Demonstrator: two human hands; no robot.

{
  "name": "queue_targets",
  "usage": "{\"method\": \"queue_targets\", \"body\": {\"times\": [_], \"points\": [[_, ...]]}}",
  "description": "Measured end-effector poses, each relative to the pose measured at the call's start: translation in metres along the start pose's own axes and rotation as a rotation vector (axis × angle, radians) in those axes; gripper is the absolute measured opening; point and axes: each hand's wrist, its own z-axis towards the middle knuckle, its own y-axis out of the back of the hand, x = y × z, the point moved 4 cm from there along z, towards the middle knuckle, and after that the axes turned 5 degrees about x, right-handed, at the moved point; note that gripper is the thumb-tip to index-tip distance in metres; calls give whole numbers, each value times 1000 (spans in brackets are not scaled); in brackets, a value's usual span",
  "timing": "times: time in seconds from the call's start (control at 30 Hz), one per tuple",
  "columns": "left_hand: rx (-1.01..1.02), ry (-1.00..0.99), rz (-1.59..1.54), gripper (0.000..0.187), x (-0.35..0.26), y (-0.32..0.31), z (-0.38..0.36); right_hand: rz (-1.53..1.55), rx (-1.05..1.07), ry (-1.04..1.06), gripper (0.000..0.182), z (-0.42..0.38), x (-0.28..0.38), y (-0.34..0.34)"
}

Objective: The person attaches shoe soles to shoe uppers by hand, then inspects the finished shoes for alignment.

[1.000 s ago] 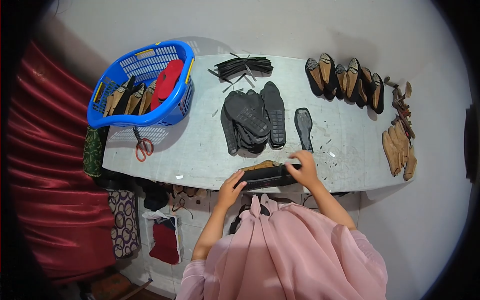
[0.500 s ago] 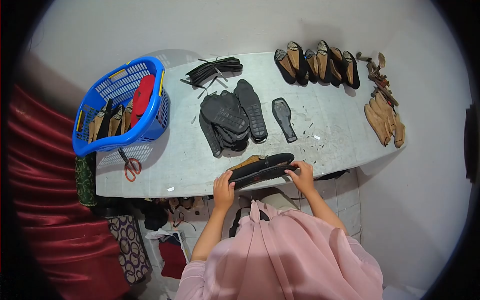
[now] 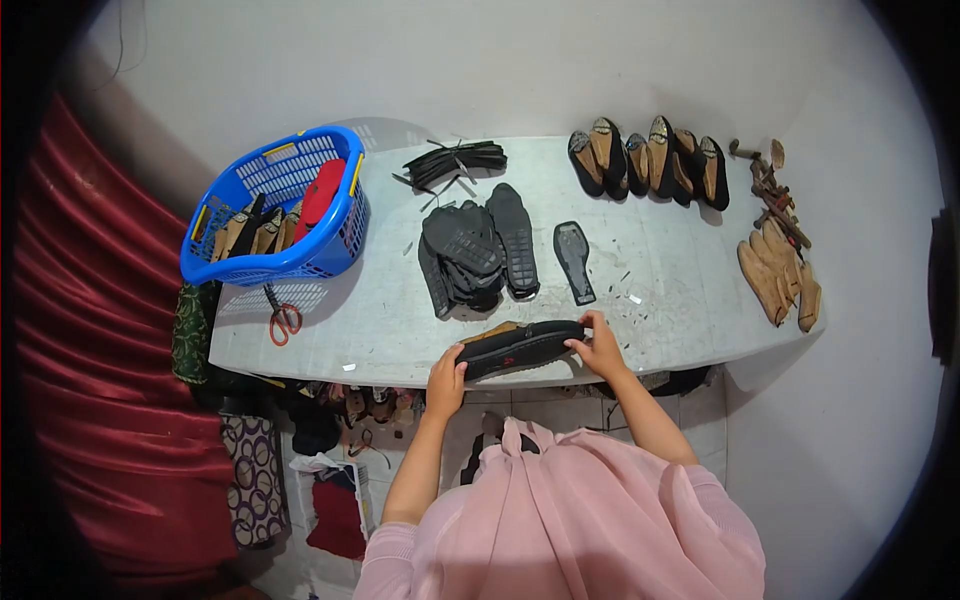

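A black shoe (image 3: 520, 348) with a small red mark on its side or sole is held on its side above the table's front edge. My left hand (image 3: 446, 378) grips one end of it, fingers closed. At the other end my right hand (image 3: 597, 347) pinches the shoe between thumb and fingers. Just beyond lies a pile of black rubber soles (image 3: 462, 250), with one long sole (image 3: 513, 240) leaning beside it. A single dark sole piece (image 3: 573, 262) rests apart, to the right of the pile.
On the left stands a blue basket (image 3: 275, 268) of shoes, with orange-handled scissors (image 3: 284, 325) near it. Black strips (image 3: 455, 163) lie tied at the back. Several finished-looking shoes (image 3: 650, 165) line the back right. Wooden shoe lasts (image 3: 770, 275) and hand tools (image 3: 772, 195) occupy the right end.
The shoe has tilted in my hands, so more of its red-marked face shows. Both hands keep hold of its ends. The whole view has shifted slightly.
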Motion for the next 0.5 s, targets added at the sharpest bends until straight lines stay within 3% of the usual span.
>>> {"method": "queue_targets", "body": {"times": [0.07, 0.1, 0.2, 0.5], "points": [[-15, 21, 1, 38, 1, -3, -2, -155, 71, 133, 48, 6, -6, 1], [-24, 28, 3, 38, -1, -3, 0, -319, 130, 299, 51, 10, -3, 2], [-43, 99, -63, 39, -5, -7, -2, -315, 210, 233, 47, 8, -12, 1], [-78, 136, -76, 42, -4, -16, -6, -610, 270, 343, 39, 9, 9, 5]]}}
